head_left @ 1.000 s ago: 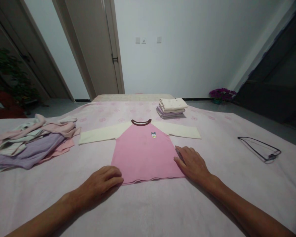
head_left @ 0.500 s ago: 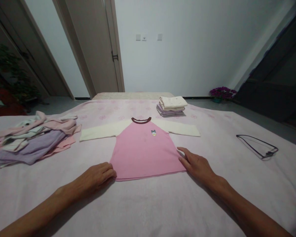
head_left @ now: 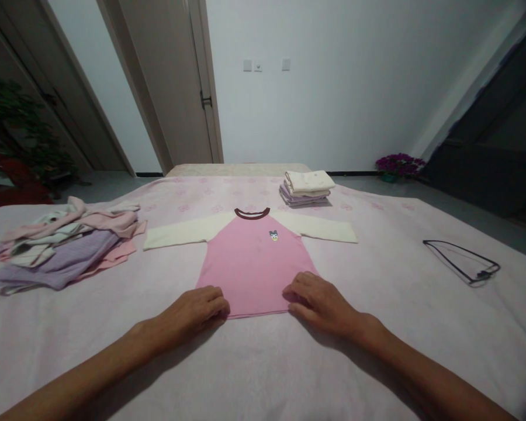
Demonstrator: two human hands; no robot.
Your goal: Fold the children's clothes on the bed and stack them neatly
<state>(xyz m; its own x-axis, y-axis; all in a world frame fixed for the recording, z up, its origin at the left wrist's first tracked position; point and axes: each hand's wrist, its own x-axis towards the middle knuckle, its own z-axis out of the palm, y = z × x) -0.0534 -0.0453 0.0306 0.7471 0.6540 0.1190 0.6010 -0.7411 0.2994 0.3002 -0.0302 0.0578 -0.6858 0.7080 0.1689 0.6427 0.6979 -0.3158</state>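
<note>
While the pink shirt (head_left: 254,263) lies flat on the sheet (head_left: 263,368), collar away from me and sleeves out to the sides, I have the left hand (head_left: 201,307) at its left hem corner and the right hand (head_left: 318,301) over the hem's right part. Both hands' fingers curl down at the cloth; from my end I cannot tell whether either pinches it. I see a loose clothes heap (head_left: 76,251) at left and a folded stack (head_left: 307,190) beyond the right sleeve.
</note>
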